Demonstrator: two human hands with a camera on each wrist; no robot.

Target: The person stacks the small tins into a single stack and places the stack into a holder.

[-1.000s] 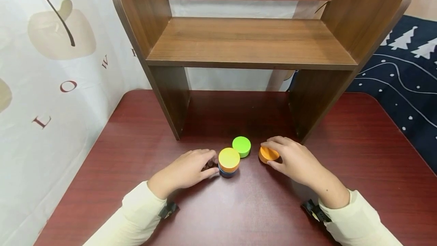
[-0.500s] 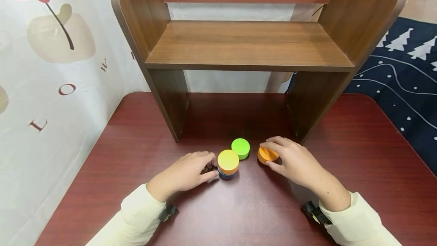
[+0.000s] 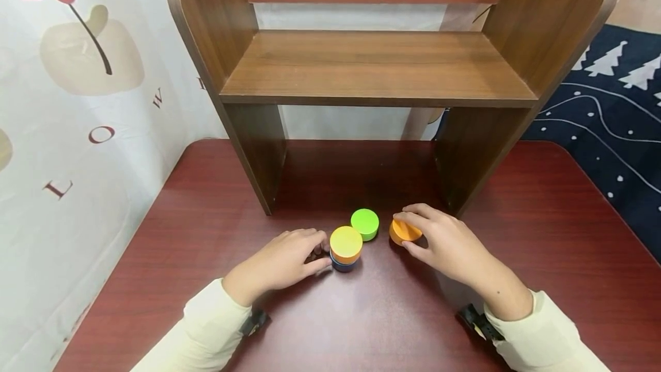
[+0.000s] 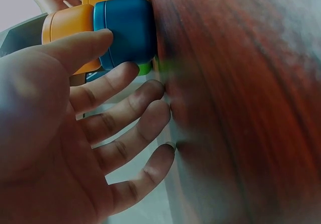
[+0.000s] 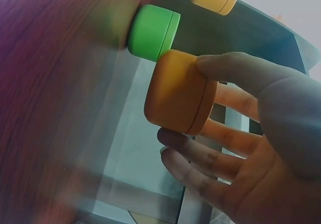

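Pinching orange jar (image 3: 404,232), right hand (image 3: 444,240); left hand (image 3: 284,254) relaxed; dark-red printed L (image 3: 54,190), O (image 3: 101,142), W (image 3: 157,98).

Smooth plastic orange container (image 5: 175,93), glossy tabletop (image 3: 351,326)

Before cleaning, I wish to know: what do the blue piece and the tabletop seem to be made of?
The blue piece looks like plastic, possibly painted wood, with satin finish: smooth, soft sheen, fine seam. The tabletop shows reddish grain and glare: glossy wood or laminate, uncertain which.
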